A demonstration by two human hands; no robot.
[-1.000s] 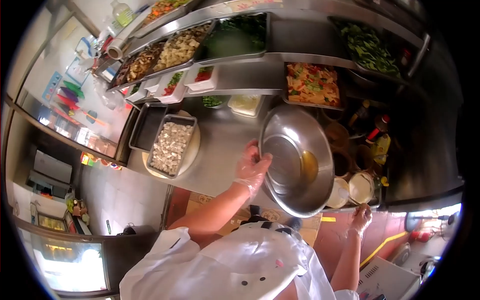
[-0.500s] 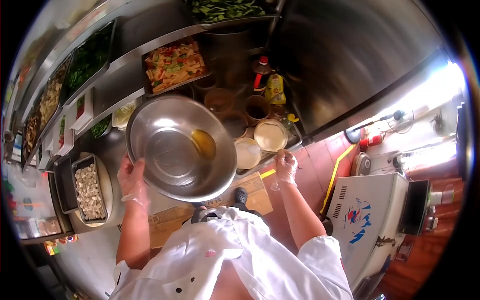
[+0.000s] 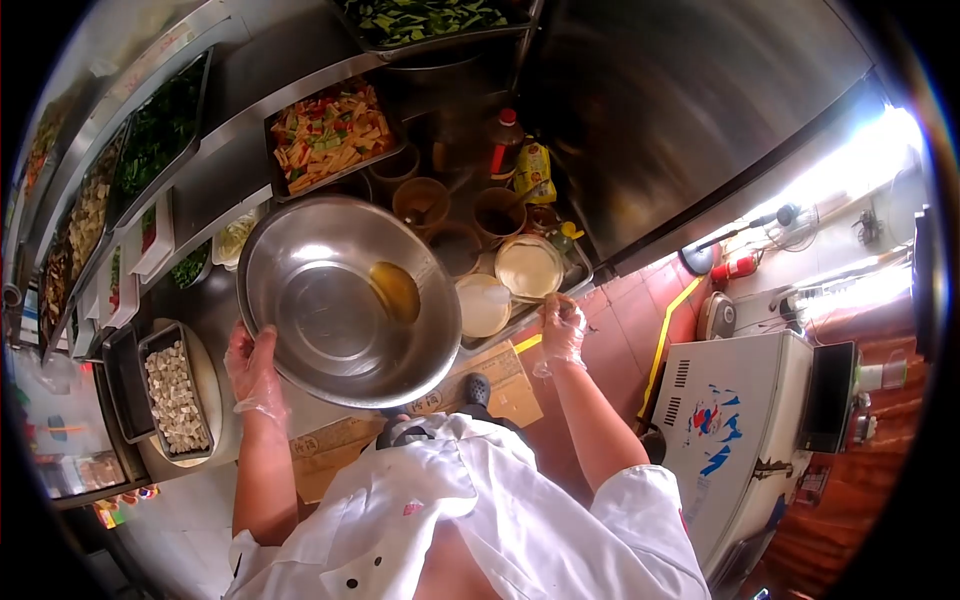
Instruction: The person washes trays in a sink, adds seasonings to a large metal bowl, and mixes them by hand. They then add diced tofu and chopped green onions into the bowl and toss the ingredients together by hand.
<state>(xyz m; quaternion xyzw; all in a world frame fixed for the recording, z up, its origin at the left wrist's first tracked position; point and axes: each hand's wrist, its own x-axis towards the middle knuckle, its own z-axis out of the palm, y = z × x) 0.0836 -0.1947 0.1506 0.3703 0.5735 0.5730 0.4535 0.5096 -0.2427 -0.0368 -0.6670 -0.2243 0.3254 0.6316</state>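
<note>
My left hand (image 3: 256, 368), in a clear plastic glove, grips the rim of a large steel mixing bowl (image 3: 330, 330) on its left side. The bowl is tilted, and a pool of yellow oily liquid (image 3: 396, 291) lies on the right of its inside. My right hand (image 3: 562, 328), gloved too, has its fingers closed beside the near edge of a tub of white powder (image 3: 530, 268); what they hold, if anything, is hidden. A second tub of white contents (image 3: 482, 308) stands between that tub and the bowl.
Brown-filled tubs (image 3: 498, 212), a red-capped bottle (image 3: 505, 145) and a yellow bag (image 3: 535, 172) stand behind. A tray of cut vegetables (image 3: 330, 135) is beyond the bowl, diced white pieces (image 3: 178, 400) lie in a tray at left, and a white appliance (image 3: 725, 430) stands at right.
The whole view has shifted slightly, so most things sit a little further left. My left hand still holds the bowl, and my right hand stays by the powder tub.
</note>
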